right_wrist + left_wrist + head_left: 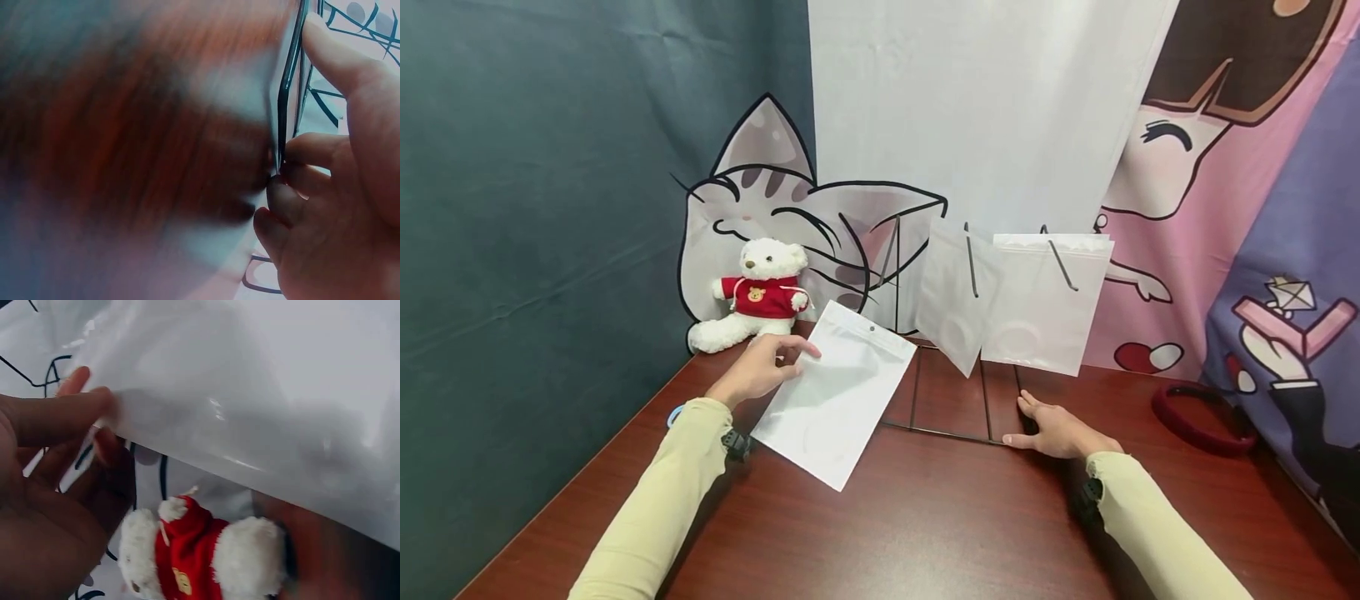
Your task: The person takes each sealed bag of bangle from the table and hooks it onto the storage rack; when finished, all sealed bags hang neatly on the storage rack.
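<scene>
My left hand pinches a white flat zip bag near its upper left edge, thumb against fingers. The bag hangs tilted above the table, its punched hole at the top. In the left wrist view the bag spreads over the upper part, beside my fingers. My right hand rests at the front right corner of a black wire rack, thumb and fingers spread and touching its bars. Two more bags, one narrow and turned, one wide, hang from the rack's hooks.
A white teddy bear in a red top sits at the back left. To the right lies a dark red headband. Part of a blue ring shows behind the left forearm. Printed cloth curtains stand behind the brown table.
</scene>
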`<control>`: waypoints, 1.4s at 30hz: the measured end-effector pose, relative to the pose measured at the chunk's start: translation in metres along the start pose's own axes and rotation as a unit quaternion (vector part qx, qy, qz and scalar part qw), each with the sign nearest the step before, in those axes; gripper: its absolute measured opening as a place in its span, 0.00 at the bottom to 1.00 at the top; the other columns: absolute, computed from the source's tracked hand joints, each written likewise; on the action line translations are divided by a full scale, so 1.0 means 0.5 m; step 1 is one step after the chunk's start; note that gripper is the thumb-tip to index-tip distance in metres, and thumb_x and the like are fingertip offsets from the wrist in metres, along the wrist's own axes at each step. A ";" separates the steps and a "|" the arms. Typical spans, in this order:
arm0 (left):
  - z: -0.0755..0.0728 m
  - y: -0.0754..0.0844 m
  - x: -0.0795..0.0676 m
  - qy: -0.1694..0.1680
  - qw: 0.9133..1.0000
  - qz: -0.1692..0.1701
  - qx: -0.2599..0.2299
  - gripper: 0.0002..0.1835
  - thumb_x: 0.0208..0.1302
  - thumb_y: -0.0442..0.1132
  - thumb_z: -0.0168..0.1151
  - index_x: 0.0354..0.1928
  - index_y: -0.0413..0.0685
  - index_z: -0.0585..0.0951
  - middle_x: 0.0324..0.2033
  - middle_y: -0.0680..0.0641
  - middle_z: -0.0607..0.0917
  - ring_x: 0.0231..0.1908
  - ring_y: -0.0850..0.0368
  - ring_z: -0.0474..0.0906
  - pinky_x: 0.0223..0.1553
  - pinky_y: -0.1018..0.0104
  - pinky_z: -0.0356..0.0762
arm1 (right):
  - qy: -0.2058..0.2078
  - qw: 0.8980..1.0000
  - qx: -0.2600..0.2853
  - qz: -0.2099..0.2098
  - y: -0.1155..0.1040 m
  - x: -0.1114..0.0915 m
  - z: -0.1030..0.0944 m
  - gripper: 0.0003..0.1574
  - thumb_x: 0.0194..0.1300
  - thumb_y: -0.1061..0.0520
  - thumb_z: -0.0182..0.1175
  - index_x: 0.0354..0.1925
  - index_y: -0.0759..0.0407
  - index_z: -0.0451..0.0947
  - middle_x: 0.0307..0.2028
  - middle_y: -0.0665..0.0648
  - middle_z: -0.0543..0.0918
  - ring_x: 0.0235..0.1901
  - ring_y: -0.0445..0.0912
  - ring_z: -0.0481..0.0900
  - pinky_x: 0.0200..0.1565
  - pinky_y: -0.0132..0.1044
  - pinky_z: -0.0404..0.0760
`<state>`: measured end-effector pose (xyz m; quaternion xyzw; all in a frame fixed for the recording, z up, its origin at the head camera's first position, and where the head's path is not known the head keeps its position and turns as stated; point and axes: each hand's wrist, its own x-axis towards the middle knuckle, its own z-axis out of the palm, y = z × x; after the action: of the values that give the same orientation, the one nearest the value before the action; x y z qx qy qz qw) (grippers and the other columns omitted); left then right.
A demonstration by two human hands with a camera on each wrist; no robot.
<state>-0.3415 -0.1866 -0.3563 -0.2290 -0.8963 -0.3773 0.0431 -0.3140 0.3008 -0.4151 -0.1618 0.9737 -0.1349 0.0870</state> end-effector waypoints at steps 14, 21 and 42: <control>0.007 0.051 -0.011 0.082 0.986 0.068 -0.126 0.16 0.63 0.28 0.64 0.50 0.50 0.87 0.46 0.43 0.87 0.36 0.56 0.77 0.39 0.69 0.77 | 0.009 1.000 0.005 -0.009 0.000 0.001 0.008 0.60 0.61 0.34 0.66 0.71 0.76 0.59 0.74 0.78 0.56 0.73 0.72 0.55 0.70 0.67 0.59; 0.008 0.058 -0.019 0.106 0.975 0.103 -0.167 0.14 0.62 0.27 0.66 0.49 0.45 0.88 0.42 0.42 0.88 0.34 0.60 0.78 0.36 0.72 0.76 | 0.010 1.000 0.005 -0.006 0.002 0.000 0.007 0.61 0.61 0.33 0.66 0.72 0.75 0.58 0.74 0.77 0.56 0.73 0.73 0.56 0.69 0.67 0.60; 0.003 0.082 -0.005 0.170 0.944 0.142 -0.243 0.15 0.61 0.25 0.66 0.51 0.34 0.85 0.41 0.61 0.87 0.37 0.64 0.77 0.37 0.76 0.78 | 0.014 1.000 0.019 -0.007 0.001 -0.001 0.004 0.61 0.61 0.33 0.65 0.72 0.75 0.58 0.74 0.77 0.56 0.74 0.72 0.53 0.71 0.67 0.57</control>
<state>-0.3209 -0.1614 -0.3309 -0.2899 -0.7148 -0.6072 0.1907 -0.3133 0.3010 -0.4170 -0.1650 0.9709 -0.1565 0.0757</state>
